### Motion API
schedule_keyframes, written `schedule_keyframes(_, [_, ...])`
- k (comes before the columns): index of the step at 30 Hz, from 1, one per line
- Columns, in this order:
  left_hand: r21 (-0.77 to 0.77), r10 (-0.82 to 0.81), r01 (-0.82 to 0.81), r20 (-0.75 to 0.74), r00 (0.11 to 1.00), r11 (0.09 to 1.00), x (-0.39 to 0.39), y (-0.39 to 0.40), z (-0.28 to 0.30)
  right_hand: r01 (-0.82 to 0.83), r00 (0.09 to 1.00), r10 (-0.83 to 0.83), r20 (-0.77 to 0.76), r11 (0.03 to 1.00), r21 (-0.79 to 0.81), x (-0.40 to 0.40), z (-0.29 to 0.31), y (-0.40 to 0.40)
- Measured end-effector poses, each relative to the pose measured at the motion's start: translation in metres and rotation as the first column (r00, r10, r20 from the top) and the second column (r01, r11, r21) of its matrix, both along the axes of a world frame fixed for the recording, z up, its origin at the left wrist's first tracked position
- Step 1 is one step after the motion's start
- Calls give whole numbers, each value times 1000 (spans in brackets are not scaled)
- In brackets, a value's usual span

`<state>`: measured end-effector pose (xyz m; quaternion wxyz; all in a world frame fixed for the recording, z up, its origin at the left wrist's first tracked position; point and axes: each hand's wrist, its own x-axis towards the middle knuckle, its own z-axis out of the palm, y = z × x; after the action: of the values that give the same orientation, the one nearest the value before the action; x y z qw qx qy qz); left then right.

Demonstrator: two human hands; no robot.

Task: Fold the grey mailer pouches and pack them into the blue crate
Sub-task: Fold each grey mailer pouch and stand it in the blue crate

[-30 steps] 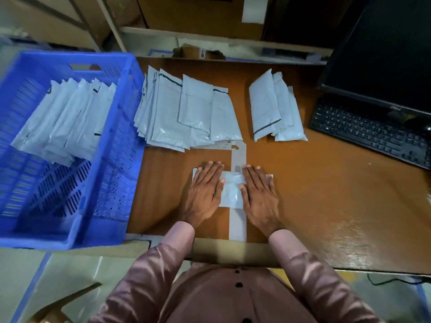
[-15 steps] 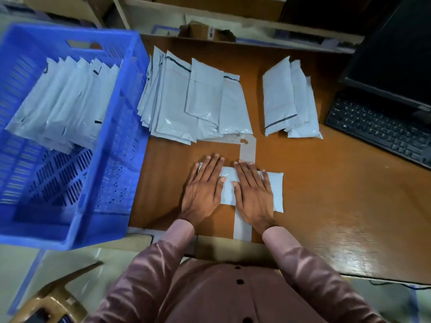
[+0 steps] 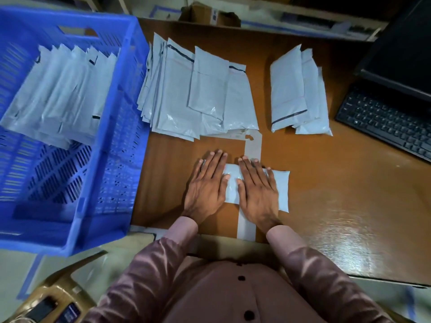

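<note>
A folded grey mailer pouch [image 3: 282, 190] lies flat near the front edge of the wooden table [image 3: 326, 194]. My left hand [image 3: 206, 185] and my right hand [image 3: 257, 188] press on it side by side with straight fingers. The pouch's right end sticks out past my right hand. Behind my hands lies a spread stack of unfolded grey pouches [image 3: 182, 96], and to its right a small pile of folded pouches [image 3: 296, 92]. The blue crate [image 3: 112, 159] stands at the left and holds a row of several folded pouches [image 3: 58, 94].
A black keyboard [image 3: 384, 122] and a dark monitor [image 3: 401, 47] occupy the table's right side. Grey tape strips [image 3: 253, 145] mark the tabletop beneath my hands. A small cardboard box [image 3: 205, 12] sits on the shelf behind. A wooden stool [image 3: 53, 297] stands at lower left.
Both hands slid left along the pouch while pressing it flat, uncovering its right end. The camera view has tilted slightly downward and to the left.
</note>
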<state>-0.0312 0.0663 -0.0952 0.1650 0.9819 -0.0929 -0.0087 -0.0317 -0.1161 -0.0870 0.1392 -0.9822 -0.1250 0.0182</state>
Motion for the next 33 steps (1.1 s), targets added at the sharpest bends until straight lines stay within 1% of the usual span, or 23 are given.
schedule_keyframes(4, [-36, -5, 4, -14, 1000, 999, -1, 2, -2, 1, 1000, -1, 0, 1000, 6, -2, 0, 0])
schedule_keyframes(5, [-64, -4, 3, -17, 1000, 998, -1, 3, -2, 6, 1000, -6, -2, 1000, 9, -3, 0, -1])
schedule_keyframes(8, [-215, 8, -15, -35, 999, 976, 2, 10, 0, 46, 998, -44, -34, 998, 51, 0, 2, 4])
schedule_keyframes(9, [-232, 19, -26, -33, 999, 972, 4, 14, 0, 62, 997, -58, -44, 995, 79, 2, 4, 8])
schedule_keyframes(11, [-190, 35, -34, -2, 999, 981, 8, 24, 1, 59, 998, -55, -31, 990, 132, 7, 8, 18])
schedule_keyframes(13, [-149, 19, -16, 19, 1000, 989, 11, 29, -1, 14, 1000, -14, 0, 990, 138, 12, 8, 27])
schedule_keyframes(15, [-139, 2, 2, 28, 1000, 990, 11, 29, -2, -15, 1000, 13, 20, 995, 101, 15, 4, 32])
schedule_keyframes(19, [-94, 13, -8, 49, 999, 996, 8, 25, -5, -12, 999, 10, 48, 999, 43, 15, -3, 32])
schedule_keyframes(23, [-80, 8, -4, 44, 999, 997, 10, 25, -3, -5, 999, 6, 48, 1000, -23, 18, -7, 34])
schedule_keyframes(33, [-57, 16, -13, 37, 999, 998, 12, 23, -1, 6, 1000, -5, 11, 999, -42, 20, -8, 36])
